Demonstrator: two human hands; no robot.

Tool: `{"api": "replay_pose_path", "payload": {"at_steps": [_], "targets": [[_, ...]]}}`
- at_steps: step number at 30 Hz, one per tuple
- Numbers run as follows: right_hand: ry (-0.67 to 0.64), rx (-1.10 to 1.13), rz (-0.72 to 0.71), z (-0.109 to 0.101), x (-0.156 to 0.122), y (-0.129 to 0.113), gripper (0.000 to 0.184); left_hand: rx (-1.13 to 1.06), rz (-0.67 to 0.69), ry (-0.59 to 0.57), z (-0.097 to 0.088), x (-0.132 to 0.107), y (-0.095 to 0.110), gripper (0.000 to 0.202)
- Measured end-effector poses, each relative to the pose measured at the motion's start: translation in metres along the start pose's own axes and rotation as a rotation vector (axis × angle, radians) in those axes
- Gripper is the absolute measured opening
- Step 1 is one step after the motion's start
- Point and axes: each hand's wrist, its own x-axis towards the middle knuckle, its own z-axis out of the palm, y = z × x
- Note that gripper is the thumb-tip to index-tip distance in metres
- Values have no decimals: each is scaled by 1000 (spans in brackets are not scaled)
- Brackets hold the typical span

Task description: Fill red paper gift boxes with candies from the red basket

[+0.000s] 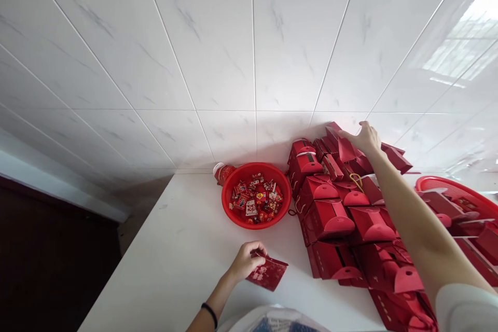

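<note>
My left hand [247,261] pinches a flat red packet [269,273] with a pale printed pattern, held just above the white tabletop. It may be a folded box or an envelope; I cannot tell which. My right hand [364,140] reaches over to the back of the red gift boxes [330,220], its thumb and fingers apart. It is beside an upright red carton [342,144] near the wall; whether they touch is unclear. Between the wall and my left hand stands a round red basin [286,181] of small wrapped sweets [257,199].
The boxes stand in close rows, partly stacked, some with cord handles. A red plastic basket [431,182] of more red cartons is at the right. A red-and-white container [222,172] leans behind the basin. White panelled wall [218,62] backs the white table [167,264].
</note>
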Motion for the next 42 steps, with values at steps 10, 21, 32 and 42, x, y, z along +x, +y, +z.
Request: {"api": "replay_pose_path", "payload": {"at_steps": [10, 21, 32, 42], "targets": [[-854, 523, -684, -14, -187, -74, 54, -241, 173, 12, -9, -5, 108, 22], [-440, 491, -632, -72, -179, -51, 42, -377, 518, 139, 20, -4, 173, 57], [421, 534, 107, -147, -36, 13, 26, -120, 89, 331, -32, 11, 67, 34], [94, 137, 204, -82, 16, 10, 38, 38, -363, -2, -6, -12, -90, 13]]}}
